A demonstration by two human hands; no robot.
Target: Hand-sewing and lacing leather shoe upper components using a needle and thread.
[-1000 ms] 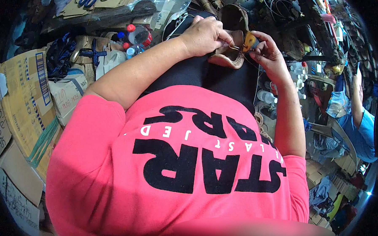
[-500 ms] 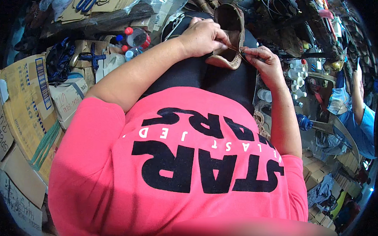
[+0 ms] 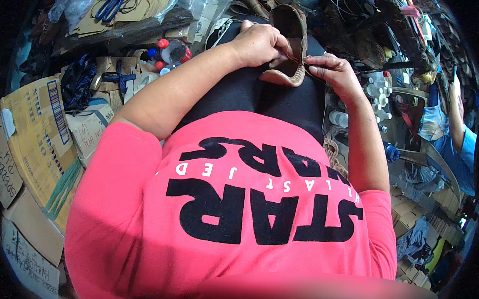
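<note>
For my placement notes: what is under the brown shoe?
Black trousers show around the lower end of the brown shoe. The spot directly beneath is covered by the shoe, so contact cannot be told.

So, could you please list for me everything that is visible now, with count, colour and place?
shoe: 1, brown, on the lap
strand: count unclear, brownish, at the shoe's opening
bottles: several, mostly clear, left and right of the legs
cartons: several, brown and white, left
cord: 1 bundle, green, on a carton
cardboard: several pieces, tan, top left
plastic bags: several, clear, top left
clutter: uncountable, mixed, top right
another person's sleeve: 1, blue, right edge
shirt: 1, pink, lower centre
trousers: 1 pair, black, upper centre
hands: 2, bare, left and right of the shoe
</note>
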